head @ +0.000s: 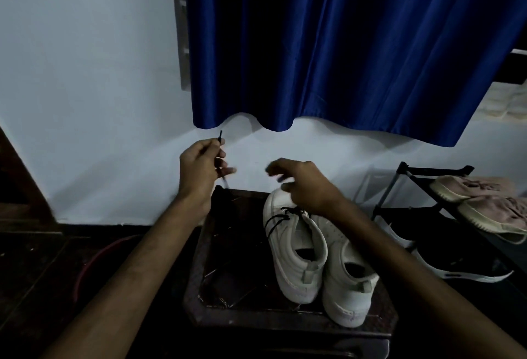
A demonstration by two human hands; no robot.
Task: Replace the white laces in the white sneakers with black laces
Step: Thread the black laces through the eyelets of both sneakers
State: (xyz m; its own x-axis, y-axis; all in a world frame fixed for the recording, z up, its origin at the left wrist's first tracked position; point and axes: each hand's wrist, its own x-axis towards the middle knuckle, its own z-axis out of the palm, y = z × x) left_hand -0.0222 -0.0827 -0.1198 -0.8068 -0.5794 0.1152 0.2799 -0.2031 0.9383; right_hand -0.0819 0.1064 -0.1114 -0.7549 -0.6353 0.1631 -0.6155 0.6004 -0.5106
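Note:
Two white sneakers stand side by side on a dark stool [228,296], heels toward me. The left sneaker [296,256] has a black lace [278,219] threaded through its lower eyelets. The right sneaker [350,284] sits beside it, its front hidden by my forearm. My left hand [199,170] is raised above the stool's far left corner, pinching one end of the black lace, whose tip sticks up above my fingers. My right hand [302,184] hovers over the toe of the left sneaker, fingers spread and blurred, with nothing in it.
A black shoe rack [405,187] on the right holds pinkish shoes [484,201] and a dark sneaker with a white sole [456,267]. A blue curtain [342,45] hangs over the white wall behind. The floor to the left is dark.

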